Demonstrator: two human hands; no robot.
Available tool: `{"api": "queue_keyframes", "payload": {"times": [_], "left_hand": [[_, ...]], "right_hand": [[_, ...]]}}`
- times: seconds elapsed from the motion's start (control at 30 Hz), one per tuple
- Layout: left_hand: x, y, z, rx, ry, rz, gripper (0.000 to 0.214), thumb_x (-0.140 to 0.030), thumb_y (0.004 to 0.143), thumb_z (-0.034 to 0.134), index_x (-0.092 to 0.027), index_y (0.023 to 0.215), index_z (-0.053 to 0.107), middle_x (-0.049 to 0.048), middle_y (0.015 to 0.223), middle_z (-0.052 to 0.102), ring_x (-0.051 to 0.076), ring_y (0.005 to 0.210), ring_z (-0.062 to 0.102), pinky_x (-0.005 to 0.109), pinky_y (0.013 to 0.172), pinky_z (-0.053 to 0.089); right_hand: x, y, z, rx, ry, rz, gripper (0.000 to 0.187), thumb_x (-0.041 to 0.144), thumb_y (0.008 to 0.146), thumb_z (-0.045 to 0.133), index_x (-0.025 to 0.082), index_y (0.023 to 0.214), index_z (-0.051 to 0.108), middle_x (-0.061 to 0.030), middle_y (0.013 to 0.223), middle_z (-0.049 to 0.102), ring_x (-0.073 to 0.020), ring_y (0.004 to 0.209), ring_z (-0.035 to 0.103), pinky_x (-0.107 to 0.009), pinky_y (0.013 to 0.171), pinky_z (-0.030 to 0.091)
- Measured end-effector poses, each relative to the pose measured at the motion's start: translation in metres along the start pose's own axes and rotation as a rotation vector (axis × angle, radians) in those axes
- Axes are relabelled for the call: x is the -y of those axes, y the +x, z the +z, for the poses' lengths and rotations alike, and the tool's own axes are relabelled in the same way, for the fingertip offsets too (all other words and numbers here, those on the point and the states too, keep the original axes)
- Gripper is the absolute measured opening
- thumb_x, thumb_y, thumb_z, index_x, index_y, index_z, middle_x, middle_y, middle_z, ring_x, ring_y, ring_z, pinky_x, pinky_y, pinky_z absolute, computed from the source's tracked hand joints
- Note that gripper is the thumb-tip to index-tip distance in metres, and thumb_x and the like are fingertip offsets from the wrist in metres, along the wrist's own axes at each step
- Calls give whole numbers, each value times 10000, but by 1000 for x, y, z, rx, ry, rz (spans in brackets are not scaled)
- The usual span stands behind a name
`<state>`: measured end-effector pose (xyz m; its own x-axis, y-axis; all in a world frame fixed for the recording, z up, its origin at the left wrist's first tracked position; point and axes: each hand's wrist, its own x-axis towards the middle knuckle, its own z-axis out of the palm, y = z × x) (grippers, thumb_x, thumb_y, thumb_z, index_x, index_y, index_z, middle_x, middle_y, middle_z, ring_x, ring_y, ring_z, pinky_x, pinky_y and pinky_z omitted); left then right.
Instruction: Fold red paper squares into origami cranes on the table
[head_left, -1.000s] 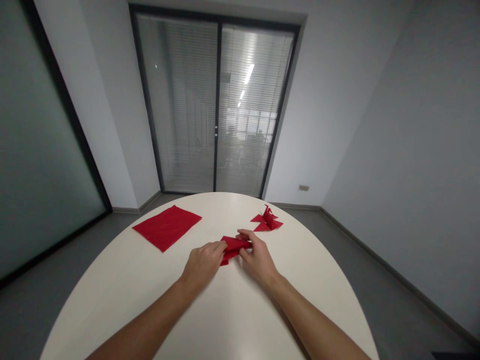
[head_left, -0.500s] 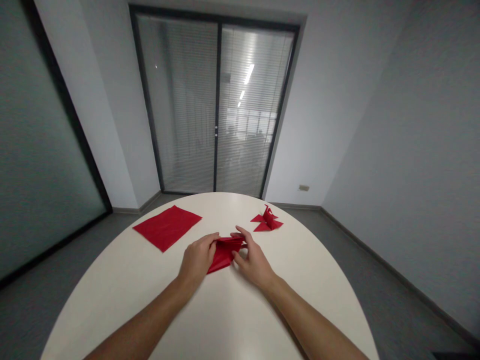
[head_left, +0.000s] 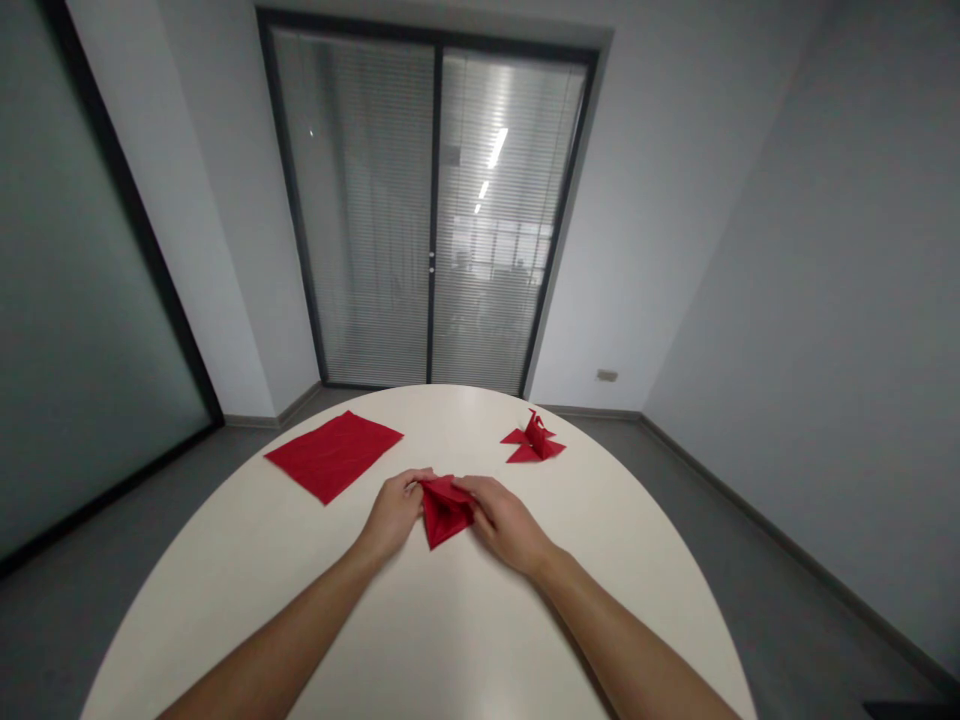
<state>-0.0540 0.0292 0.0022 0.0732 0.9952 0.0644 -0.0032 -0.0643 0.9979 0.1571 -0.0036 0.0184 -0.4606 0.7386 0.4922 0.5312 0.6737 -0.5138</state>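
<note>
Left hand (head_left: 393,512) and right hand (head_left: 508,525) both pinch the red paper (head_left: 447,516), centre, part-folded, creases hard to read! Far right, a red figure (head_left: 535,442) sits folded; far left, a red sheet (head_left: 334,456) lies unfolded.

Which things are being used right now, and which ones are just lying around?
In use:
- folded paper, held between both hands
- left hand and right hand, gripping its sides
- table, under the work

Lying about, untouched, though perhaps connected:
- flat sheet, on the left
- folded figure, on the right
</note>
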Motion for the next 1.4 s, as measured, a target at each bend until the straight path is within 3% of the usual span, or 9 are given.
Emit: {"api": "queue_keyframes", "payload": {"times": [0.2, 0.3, 0.43, 0.6, 0.77, 0.9, 1.03, 1.17, 1.4], "left_hand": [[2, 4, -2, -25, 231, 63, 301, -116, 888, 466, -143, 1055, 715, 144, 1343, 671, 251, 1234, 651, 450, 1056, 529], [0, 1, -3, -45, 472, 184, 337, -158, 921, 461, -137, 1162, 696, 144, 1373, 650, 245, 1326, 578, 461, 1169, 414], [-3, -8, -2, -48, 717, 406, 353, -168, 923, 470, -161, 1213, 671, 118, 1447, 586, 238, 1365, 524, 445, 1194, 378], [-2, -18, 0, 111, 888, 458, 404, -138, 910, 480, -183, 1288, 615, 118, 1316, 663, 251, 1239, 604, 439, 1107, 455], [-3, -27, 3, 272, 951, 536, 419, -199, 916, 541, -210, 1334, 575, 115, 1328, 656, 264, 1231, 598, 438, 1087, 462], [-5, -32, 4, 341, 995, 557, 432, -245, 918, 569, -194, 1347, 579, 131, 1405, 612, 281, 1314, 550, 471, 1151, 408], [-1, -33, 2, 372, 1074, 503, 467, -329, 958, 534, -185, 1401, 557, 150, 1530, 500, 309, 1436, 434, 542, 1199, 323], [1, -32, 0, 433, 1109, 480, 486, -344, 999, 461, -250, 1474, 496, 102, 1600, 412, 284, 1501, 335, 572, 1219, 250], [-7, -34, 0, 471, 1132, 443, 487, -319, 1013, 416, -261, 1492, 482, 95, 1615, 387, 265, 1518, 298, 568, 1231, 202]], "right_hand": [[7, 2, -2, 99, -63, -50, 505, 96, 898, 527, 231, 1380, 598, -95, 1359, 659, -241, 1273, 590, -444, 1106, 464], [6, 2, 0, 153, -100, -55, 501, 125, 894, 552, 201, 1386, 607, -113, 1381, 647, -257, 1318, 565, -456, 1136, 437], [8, 2, 0, 211, -118, -60, 504, 197, 900, 599, 151, 1402, 591, -144, 1408, 623, -288, 1349, 540, -460, 1161, 402], [12, 2, -4, 227, -99, -27, 400, 208, 938, 573, 214, 1336, 618, -96, 1304, 692, -257, 1183, 642, -403, 1031, 485], [5, 0, -2, 137, -145, 75, 297, 182, 921, 586, 214, 1209, 650, -81, 1114, 731, -240, 1016, 661, -381, 920, 499], [-4, -3, 1, 123, -170, 93, 444, 232, 878, 645, 188, 1317, 589, -127, 1228, 692, -271, 1111, 632, -433, 995, 472], [-8, -6, 1, 242, -215, 185, 624, 370, 946, 576, 153, 1512, 432, -186, 1526, 490, -335, 1430, 422, -574, 1181, 285], [-9, -9, -1, 358, -271, 288, 695, 516, 990, 480, 175, 1580, 346, -131, 1647, 283, -362, 1549, 150, -618, 1233, 126], [-4, -6, -4, 431, -304, 365, 612, 426, 1044, 332, 198, 1609, 272, -75, 1671, 197, -349, 1560, 52, -632, 1235, 92]]}}
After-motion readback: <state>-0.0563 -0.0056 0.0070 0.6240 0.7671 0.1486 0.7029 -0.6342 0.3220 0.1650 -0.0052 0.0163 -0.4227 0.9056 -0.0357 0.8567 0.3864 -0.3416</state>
